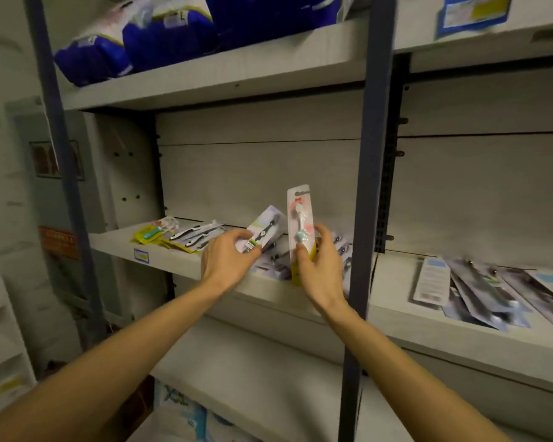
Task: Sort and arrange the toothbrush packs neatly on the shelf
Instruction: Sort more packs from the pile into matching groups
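My right hand (320, 263) holds a tall white and yellow toothbrush pack (299, 218) upright above the shelf's front edge. It contains a small pastel brush. My left hand (227, 256) pinches a tilted white pack with a black toothbrush (264, 229), lifted off the shelf board (179, 260). Under both hands lies a loose pile of similar black-brush packs (340, 250). Further left on the same shelf lie yellow-backed packs (155, 232) and a fan of black and white brush packs (198, 237).
A dark blue upright post (364, 218) stands just right of my right hand. The neighbouring shelf bay holds several overlapping packs (492, 288). Blue and white bags (160, 33) fill the shelf above. A white unit (0, 330) stands at the left.
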Available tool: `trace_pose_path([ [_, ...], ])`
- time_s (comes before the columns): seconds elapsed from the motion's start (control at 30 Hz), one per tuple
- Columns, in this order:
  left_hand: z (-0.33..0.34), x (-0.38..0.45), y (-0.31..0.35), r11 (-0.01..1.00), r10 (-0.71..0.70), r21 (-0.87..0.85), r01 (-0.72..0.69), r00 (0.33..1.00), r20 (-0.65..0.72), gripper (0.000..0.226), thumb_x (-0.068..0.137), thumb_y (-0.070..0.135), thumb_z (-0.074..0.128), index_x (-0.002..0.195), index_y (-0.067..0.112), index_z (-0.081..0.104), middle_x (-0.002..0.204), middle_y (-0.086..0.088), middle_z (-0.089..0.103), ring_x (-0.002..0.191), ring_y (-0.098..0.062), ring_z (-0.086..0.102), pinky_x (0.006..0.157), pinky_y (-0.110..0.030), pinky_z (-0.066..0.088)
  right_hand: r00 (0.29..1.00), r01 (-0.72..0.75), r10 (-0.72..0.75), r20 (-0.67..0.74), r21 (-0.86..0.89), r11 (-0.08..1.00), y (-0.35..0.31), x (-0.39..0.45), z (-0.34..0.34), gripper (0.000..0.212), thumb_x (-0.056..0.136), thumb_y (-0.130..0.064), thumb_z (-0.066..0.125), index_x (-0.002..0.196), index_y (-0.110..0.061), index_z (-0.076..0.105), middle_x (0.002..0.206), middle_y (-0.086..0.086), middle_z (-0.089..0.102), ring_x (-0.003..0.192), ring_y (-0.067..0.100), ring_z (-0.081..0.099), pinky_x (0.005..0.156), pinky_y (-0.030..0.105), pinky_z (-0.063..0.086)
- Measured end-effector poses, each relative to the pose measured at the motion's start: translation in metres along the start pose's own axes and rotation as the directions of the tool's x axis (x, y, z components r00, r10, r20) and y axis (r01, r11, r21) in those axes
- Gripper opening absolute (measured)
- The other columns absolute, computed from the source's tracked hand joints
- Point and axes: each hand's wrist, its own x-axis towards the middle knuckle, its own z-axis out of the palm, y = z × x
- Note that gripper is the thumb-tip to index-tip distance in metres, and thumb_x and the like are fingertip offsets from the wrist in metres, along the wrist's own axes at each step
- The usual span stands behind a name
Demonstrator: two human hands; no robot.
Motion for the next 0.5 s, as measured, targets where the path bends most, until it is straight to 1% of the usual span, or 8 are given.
trace_pose_path([
  [0.13, 0.032, 0.044, -0.004, 0.996, 0.019, -0.085, -0.013, 0.997, 0.068, 0.038, 0.08, 0.041, 0.076, 0.114, 0.026, 0.07, 0.119, 0.004, 0.07, 0.109, -0.019, 0.064, 0.089, -0.031, 0.05, 0.981, -0.152, 0.151, -0.125, 0.0, 0.988, 0.01, 0.043, 0.017, 0.038, 0.098, -0.028, 0.048, 0.136, -0.027, 0.044, 0.106, 0.003, 0.066, 0.095, 0.025, 0.064, 0.085, 0.044, 0.055],
  [0.2, 0.052, 0.057, -0.006, 0.995, 0.037, -0.092, -0.025, 0.99, 0.134, 0.038, 0.081, 0.041, 0.077, 0.114, 0.024, 0.069, 0.12, 0.003, 0.068, 0.11, -0.02, 0.062, 0.088, -0.029, 0.047, 0.96, -0.217, 0.214, -0.179, 0.007, 0.976, 0.018, 0.054, 0.02, 0.027, 0.098, -0.026, 0.048, 0.125, -0.03, 0.048, 0.097, 0.0, 0.065, 0.091, 0.025, 0.064, 0.08, 0.038, 0.053],
  [0.27, 0.072, 0.066, -0.009, 0.995, 0.057, -0.092, -0.037, 0.973, 0.224, 0.04, 0.081, 0.042, 0.077, 0.114, 0.022, 0.069, 0.121, 0.001, 0.067, 0.112, -0.021, 0.062, 0.086, -0.029, 0.046, 0.942, -0.243, 0.233, -0.242, -0.014, 0.97, 0.025, 0.062, 0.021, 0.018, 0.096, -0.021, 0.047, 0.112, -0.03, 0.05, 0.087, -0.002, 0.065, 0.084, 0.025, 0.063, 0.074, 0.037, 0.05],
  [0.3, 0.081, 0.07, -0.011, 0.995, 0.068, -0.088, -0.046, 0.961, 0.269, 0.041, 0.081, 0.045, 0.076, 0.113, 0.021, 0.069, 0.121, 0.001, 0.066, 0.111, -0.021, 0.062, 0.086, -0.03, 0.047, 0.935, -0.246, 0.23, -0.268, -0.025, 0.969, 0.028, 0.067, 0.022, 0.018, 0.094, -0.022, 0.047, 0.11, -0.029, 0.051, 0.085, 0.0, 0.066, 0.081, 0.027, 0.064, 0.072, 0.039, 0.052],
  [0.33, 0.089, 0.074, -0.012, 0.995, 0.081, -0.086, -0.057, 0.948, 0.308, 0.042, 0.081, 0.047, 0.074, 0.113, 0.02, 0.069, 0.12, 0.001, 0.067, 0.11, -0.021, 0.062, 0.086, -0.03, 0.049, 0.933, -0.248, 0.229, -0.279, -0.037, 0.968, 0.032, 0.072, 0.024, 0.019, 0.092, -0.028, 0.045, 0.11, -0.03, 0.052, 0.084, 0.003, 0.068, 0.078, 0.028, 0.065, 0.07, 0.044, 0.054],
  [0.4, 0.102, 0.079, -0.015, 0.991, 0.127, -0.096, -0.098, 0.921, 0.368, 0.042, 0.082, 0.055, 0.066, 0.11, 0.024, 0.071, 0.116, 0.005, 0.07, 0.107, -0.02, 0.065, 0.086, -0.032, 0.052, 0.934, -0.249, 0.227, -0.277, -0.047, 0.967, 0.042, 0.08, 0.029, 0.028, 0.084, -0.044, 0.042, 0.111, -0.039, 0.049, 0.083, 0.006, 0.069, 0.074, 0.033, 0.066, 0.066, 0.054, 0.056],
  [0.43, 0.106, 0.082, -0.016, 0.987, 0.157, -0.1, -0.128, 0.907, 0.39, 0.043, 0.082, 0.059, 0.06, 0.108, 0.027, 0.072, 0.113, 0.007, 0.072, 0.104, -0.019, 0.066, 0.084, -0.033, 0.053, 0.934, -0.249, 0.221, -0.281, -0.066, 0.966, 0.047, 0.083, 0.032, 0.029, 0.083, -0.049, 0.042, 0.111, -0.043, 0.046, 0.085, 0.005, 0.07, 0.074, 0.033, 0.067, 0.066, 0.055, 0.057],
  [0.5, 0.11, 0.089, -0.018, 0.977, 0.211, -0.102, -0.185, 0.89, 0.404, 0.043, 0.085, 0.06, 0.052, 0.105, 0.029, 0.073, 0.106, 0.008, 0.074, 0.1, -0.017, 0.067, 0.081, -0.035, 0.055, 0.93, -0.25, 0.21, -0.301, -0.1, 0.963, 0.048, 0.088, 0.037, 0.026, 0.088, -0.045, 0.047, 0.114, -0.043, 0.045, 0.088, 0.003, 0.071, 0.079, 0.027, 0.068, 0.071, 0.052, 0.058],
])
